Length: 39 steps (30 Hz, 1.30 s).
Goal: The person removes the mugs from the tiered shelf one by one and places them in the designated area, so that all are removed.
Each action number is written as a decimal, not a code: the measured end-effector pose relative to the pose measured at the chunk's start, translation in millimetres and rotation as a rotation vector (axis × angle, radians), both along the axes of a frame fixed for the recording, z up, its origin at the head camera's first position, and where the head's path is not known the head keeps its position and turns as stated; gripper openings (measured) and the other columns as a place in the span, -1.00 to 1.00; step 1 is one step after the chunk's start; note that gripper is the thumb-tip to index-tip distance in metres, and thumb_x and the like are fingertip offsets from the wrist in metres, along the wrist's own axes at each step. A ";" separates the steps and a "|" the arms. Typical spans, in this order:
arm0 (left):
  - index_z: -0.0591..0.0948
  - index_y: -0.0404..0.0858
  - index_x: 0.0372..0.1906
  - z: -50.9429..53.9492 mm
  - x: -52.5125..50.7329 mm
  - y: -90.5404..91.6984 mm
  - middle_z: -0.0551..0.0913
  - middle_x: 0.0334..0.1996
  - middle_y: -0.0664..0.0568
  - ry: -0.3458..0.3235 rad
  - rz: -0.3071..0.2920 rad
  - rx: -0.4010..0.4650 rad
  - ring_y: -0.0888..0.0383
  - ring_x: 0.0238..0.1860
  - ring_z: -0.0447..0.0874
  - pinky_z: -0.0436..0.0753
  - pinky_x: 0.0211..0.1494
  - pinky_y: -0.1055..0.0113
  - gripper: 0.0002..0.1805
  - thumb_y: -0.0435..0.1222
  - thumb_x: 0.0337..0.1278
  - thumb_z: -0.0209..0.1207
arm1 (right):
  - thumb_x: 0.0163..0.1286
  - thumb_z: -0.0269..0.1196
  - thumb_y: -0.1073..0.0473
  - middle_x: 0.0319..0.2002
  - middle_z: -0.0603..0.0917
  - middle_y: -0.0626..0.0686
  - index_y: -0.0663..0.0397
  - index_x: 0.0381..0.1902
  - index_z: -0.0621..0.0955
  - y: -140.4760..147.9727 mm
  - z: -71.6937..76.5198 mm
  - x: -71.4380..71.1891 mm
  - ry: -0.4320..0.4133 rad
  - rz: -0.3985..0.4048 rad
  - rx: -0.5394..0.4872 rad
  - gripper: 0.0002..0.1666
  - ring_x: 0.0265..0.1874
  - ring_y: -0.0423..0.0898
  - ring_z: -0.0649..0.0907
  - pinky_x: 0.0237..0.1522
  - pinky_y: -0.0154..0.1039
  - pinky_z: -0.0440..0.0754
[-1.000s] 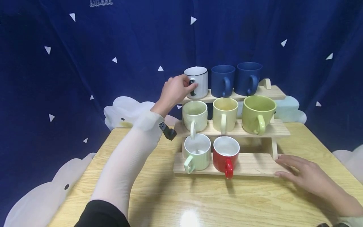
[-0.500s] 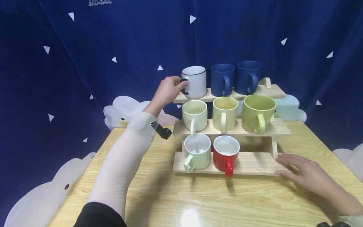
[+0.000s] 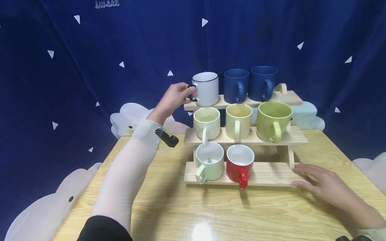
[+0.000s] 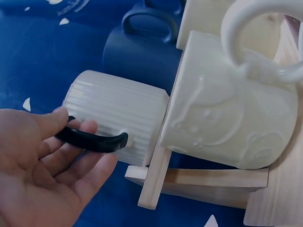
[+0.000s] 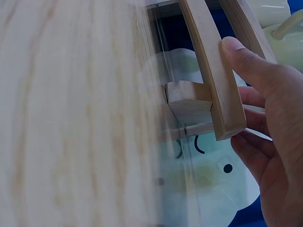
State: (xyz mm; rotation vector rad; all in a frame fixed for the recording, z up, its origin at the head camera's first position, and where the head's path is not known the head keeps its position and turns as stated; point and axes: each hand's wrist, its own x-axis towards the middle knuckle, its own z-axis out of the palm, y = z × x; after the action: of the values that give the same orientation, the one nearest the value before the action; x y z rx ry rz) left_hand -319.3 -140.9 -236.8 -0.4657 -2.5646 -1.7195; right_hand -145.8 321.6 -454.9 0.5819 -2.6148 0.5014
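Two differences versus a second ago: white mug (image 3: 208, 90) now has its black handle (image 4: 92, 141) pointing left instead of forward, and it sits slightly further left. We have it upright on the wooden rack's (image 3: 274, 174) top tier, apart from the nearer blue mug (image 3: 233, 87). Our left hand (image 3: 173, 97) has shifted left too, arm extended, pinching that handle between thumb and fingers. Our right hand (image 3: 327, 187) hasn't moved: low, gripping the bottom tier's right end, thumb opposite fingers.
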 end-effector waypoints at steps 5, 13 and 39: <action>0.58 -0.37 -0.14 -1.1 -0.5 -0.9 0.56 -0.23 -0.07 -0.075 -0.042 0.124 0.07 -0.13 0.55 0.63 0.05 0.24 -0.65 -0.13 0.47 0.01 | 0.02 0.53 -0.04 0.06 0.64 0.22 -0.01 0.07 0.65 -0.1 1.1 0.5 -0.012 -0.012 0.001 -0.37 0.01 0.30 0.58 0.31 -0.08 0.33; 0.57 -0.39 -0.13 -2.1 1.8 -1.2 0.53 -0.18 -0.15 -0.095 -0.010 0.195 0.00 -0.06 0.52 0.62 0.08 0.17 -0.68 -0.17 0.48 -0.01 | 0.01 0.54 -0.03 0.06 0.65 0.21 -0.01 0.06 0.65 -2.3 0.0 -0.1 -0.022 -0.008 -0.020 -0.37 0.03 0.30 0.58 0.32 -0.08 0.32; 0.56 -0.44 -0.20 1.0 36.3 -69.4 0.51 -0.15 -0.12 0.013 0.183 0.399 -0.02 0.04 0.54 0.59 0.15 0.13 -0.71 -0.22 0.41 0.09 | 0.04 0.52 -0.06 0.07 0.64 0.23 -0.05 0.07 0.64 -0.2 0.2 -0.6 -0.045 -0.029 -0.008 -0.38 0.01 0.31 0.57 0.17 0.09 0.39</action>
State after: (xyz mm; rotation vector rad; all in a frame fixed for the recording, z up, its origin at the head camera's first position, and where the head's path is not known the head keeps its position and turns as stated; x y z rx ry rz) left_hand -283.0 -210.3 -235.7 -0.2150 -2.0948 -2.0705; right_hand -146.5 321.4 -454.7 0.5354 -2.6583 0.5215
